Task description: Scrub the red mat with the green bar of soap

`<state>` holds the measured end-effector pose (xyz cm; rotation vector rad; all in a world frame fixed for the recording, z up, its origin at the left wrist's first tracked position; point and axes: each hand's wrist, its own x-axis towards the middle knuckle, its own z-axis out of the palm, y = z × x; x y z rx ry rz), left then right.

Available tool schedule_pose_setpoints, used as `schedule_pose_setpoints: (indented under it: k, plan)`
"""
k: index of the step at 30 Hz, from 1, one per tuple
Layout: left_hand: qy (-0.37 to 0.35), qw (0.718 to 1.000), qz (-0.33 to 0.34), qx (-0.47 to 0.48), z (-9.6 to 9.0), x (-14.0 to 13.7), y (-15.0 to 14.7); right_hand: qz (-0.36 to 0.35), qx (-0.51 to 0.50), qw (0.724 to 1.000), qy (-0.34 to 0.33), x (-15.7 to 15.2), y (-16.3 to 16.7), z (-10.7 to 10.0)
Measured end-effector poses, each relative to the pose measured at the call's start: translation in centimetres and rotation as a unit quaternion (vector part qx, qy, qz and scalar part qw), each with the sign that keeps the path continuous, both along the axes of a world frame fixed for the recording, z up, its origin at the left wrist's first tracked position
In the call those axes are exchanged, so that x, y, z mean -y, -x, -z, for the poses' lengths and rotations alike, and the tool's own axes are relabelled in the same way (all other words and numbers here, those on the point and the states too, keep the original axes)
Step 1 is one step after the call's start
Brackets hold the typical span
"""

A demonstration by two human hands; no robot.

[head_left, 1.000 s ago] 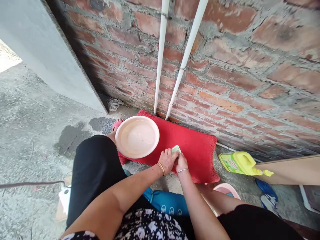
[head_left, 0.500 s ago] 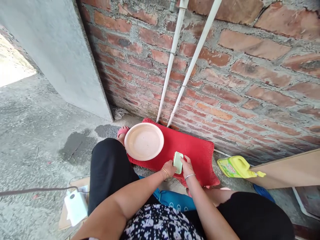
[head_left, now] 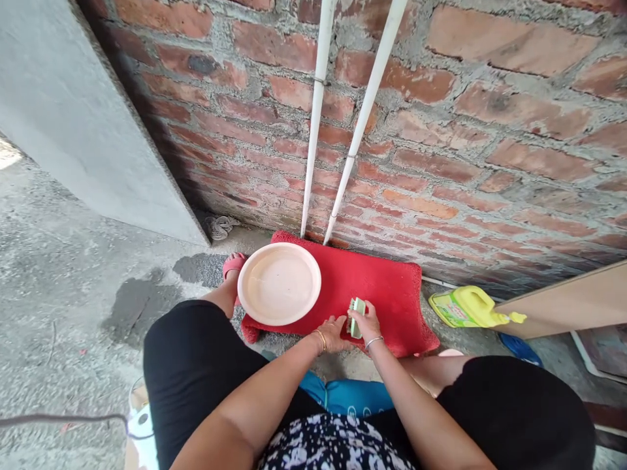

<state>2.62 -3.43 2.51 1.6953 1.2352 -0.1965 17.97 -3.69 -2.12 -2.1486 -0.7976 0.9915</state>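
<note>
A pale green scrub brush [head_left: 359, 317] is tilted on edge in my right hand [head_left: 369, 324], its bristles facing left. Beside those bristles, my left hand [head_left: 333, 334] has its fingers stretched out over the near edge of a red mat [head_left: 372, 281]. It looks as if it rests on the cloth, though its underside is hidden. On the mat's left part stands a round, pale pink basin [head_left: 279, 284] that seems to hold water.
Behind the mat rises a brick wall [head_left: 401, 163] with two white pipes [head_left: 313, 124]. A yellow jug [head_left: 463, 307] lies to the right, near a tan board [head_left: 563, 300]. A grey slab [head_left: 117, 124] stands at the left. A cable [head_left: 63, 419] crosses the floor.
My left hand has let go of the brush and opened over the mat's edge. The brush has turned in my right hand, so its bristles now show. The view has shifted slightly.
</note>
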Motion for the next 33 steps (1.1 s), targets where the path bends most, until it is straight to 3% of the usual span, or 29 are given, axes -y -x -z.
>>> schedule_pose_setpoints:
  k: [2,4,6,9,11,13,16,19,22,24,28,31,33]
  plan:
    - [-0.057,0.994,0.041,-0.083,0.4,-0.9,1.1,0.015,0.053,0.998,0.017,-1.2,0.5,0.2]
    - [-0.105,0.981,0.057,-0.153,1.4,-1.5,1.9,-0.025,0.102,0.994,0.026,-2.6,2.0,0.3]
    - [-0.132,0.969,0.083,-0.192,2.8,-1.8,2.5,-0.118,0.162,0.979,0.038,-3.8,4.0,0.2]
    - [-0.158,0.953,0.109,-0.233,4.5,-1.7,2.9,-0.271,0.253,0.926,0.067,-4.9,6.0,0.0]
    - [-0.175,0.944,0.119,-0.252,5.2,-1.6,2.8,-0.331,0.290,0.895,0.077,-4.8,5.3,0.0]
    - [-0.189,0.939,0.123,-0.258,5.6,-1.5,2.7,-0.337,0.311,0.885,0.083,-3.8,2.6,0.0]
    - [-0.196,0.941,0.120,-0.249,5.8,-1.4,2.6,-0.244,0.329,0.905,0.113,-0.9,-4.3,0.1]
    - [-0.199,0.941,0.122,-0.246,5.8,-1.4,2.5,-0.056,0.331,0.929,0.157,2.3,-11.2,0.2]
    - [-0.206,0.932,0.149,-0.257,5.6,-1.5,2.4,0.080,0.309,0.937,0.142,3.1,-13.5,0.0]
    - [-0.215,0.923,0.167,-0.271,5.5,-1.5,2.3,0.062,0.297,0.947,0.101,1.8,-11.4,0.0]
    - [-0.243,0.906,0.181,-0.297,5.7,-1.4,2.3,-0.101,0.264,0.956,0.076,-3.1,-2.1,0.3]
    - [-0.260,0.901,0.176,-0.299,5.8,-1.3,2.3,-0.247,0.258,0.932,0.060,-6.0,3.9,0.3]
    - [-0.264,0.902,0.166,-0.298,5.8,-1.3,2.2,-0.330,0.271,0.903,0.049,-6.9,5.6,0.2]
